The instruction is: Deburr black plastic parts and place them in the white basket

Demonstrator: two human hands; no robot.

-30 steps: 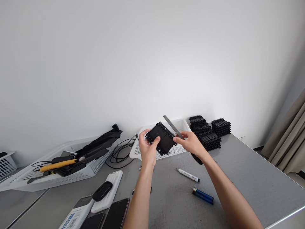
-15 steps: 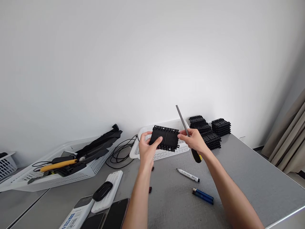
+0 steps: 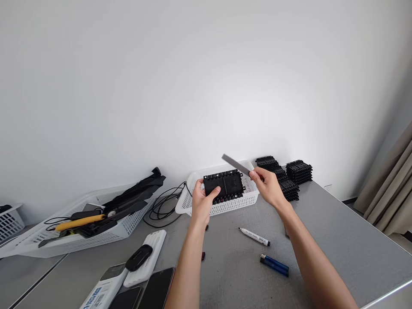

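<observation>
The person's left hand (image 3: 201,201) was closed around the left end of a flat, rectangular black plastic panel with toothed long edges (image 3: 232,185), its thumb pressed on the broad face and its fingers mostly hidden behind. The panel was held up above the table (image 3: 347,244), in front of a white perforated plastic basket (image 3: 249,200), with its face turned toward the person.

The right hand (image 3: 268,185) pinched a narrow, flat grey metal bar (image 3: 236,164) between thumb and fingers. The bar slanted up and leftward past the panel's upper right corner; its lower end was hidden by the hand. Whether bar and panel touched could not be told.

The step in hand looked like work at the panel's right end, with one hand steadying the piece and the other managing the bar. From this pose, the next move seemed to call for a firm left grip, a level panel, and careful control of the bar's angle near the small teeth.

Stacked black toothed plastic panels (image 3: 289,189) stood beyond the right hand. Nearer the person, a white marker with a dark cap (image 3: 254,236) and a blue translucent lighter (image 3: 274,265) lay apart on the table.
</observation>
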